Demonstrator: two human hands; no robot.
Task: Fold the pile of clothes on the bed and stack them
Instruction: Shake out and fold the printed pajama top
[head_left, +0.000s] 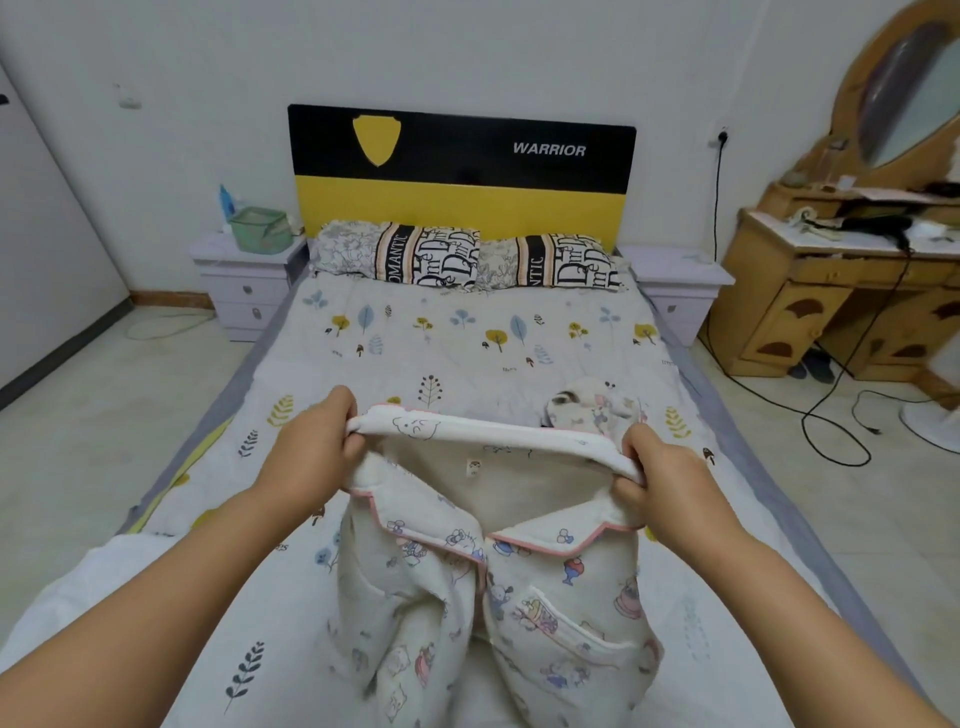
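Pyjama top (498, 571) held up over the bed (441, 343), collar uppermost, front facing the wearer of the camera. The left hand (317, 441) and the right hand (660, 467) each grip one shoulder, fingers curled round the cloth, stretching the shoulder line taut, probably so the garment hangs straight for folding. Its long axis runs downward toward the viewer. More clothes (592, 410) lie just beyond, unfolded.
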